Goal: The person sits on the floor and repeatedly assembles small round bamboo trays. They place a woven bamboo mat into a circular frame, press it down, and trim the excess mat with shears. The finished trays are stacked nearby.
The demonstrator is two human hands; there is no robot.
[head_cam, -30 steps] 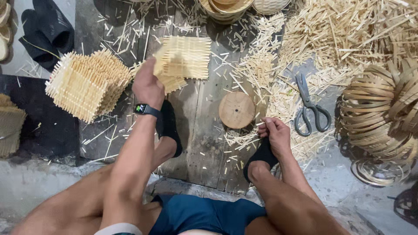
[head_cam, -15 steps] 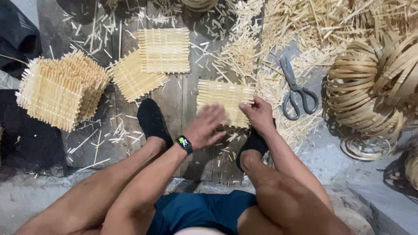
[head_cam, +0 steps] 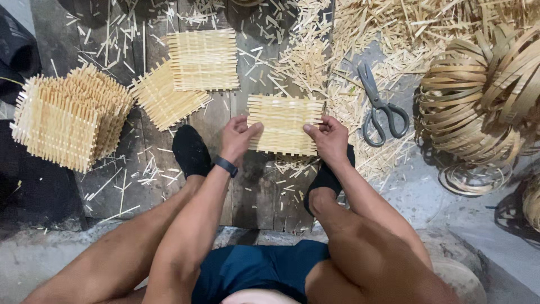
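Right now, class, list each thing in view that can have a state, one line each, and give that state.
Left hand: gripping the woven mat's left edge.
Right hand: gripping the mat's right edge.
Woven mat: flat, held between both hands.
Scissors: open, lying untouched among the scraps.
Two loose mats: flat, overlapping.
Stack of mats: piled, untouched.
Bamboo strip coils: coiled.
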